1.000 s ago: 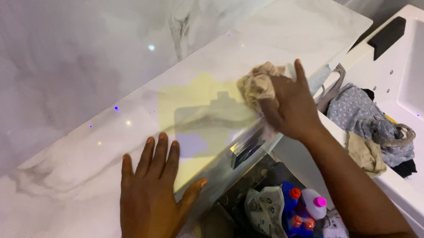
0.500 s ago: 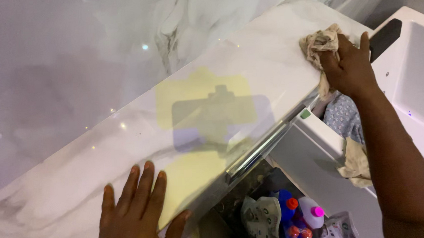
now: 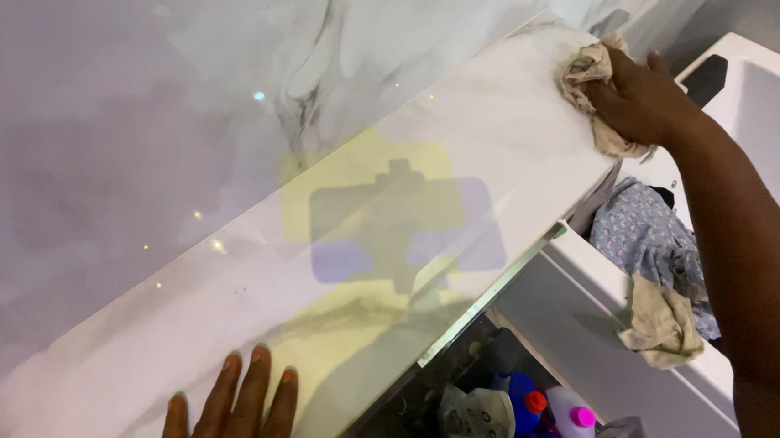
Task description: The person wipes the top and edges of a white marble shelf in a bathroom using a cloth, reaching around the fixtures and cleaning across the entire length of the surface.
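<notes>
My right hand grips a crumpled beige cloth and presses it on the far right end of a glossy white marble ledge. My left hand lies flat on the near part of the same ledge, fingers spread, holding nothing. The ledge runs diagonally below a marble wall.
A white bathtub is at the right, with a black headrest on its rim. Clothes and a beige rag hang over the tub edge. Cleaning bottles with pink and orange caps stand below the ledge.
My right hand has swept the cloth along the ledge from its middle to the far right end. My left hand has slid lower in view.
</notes>
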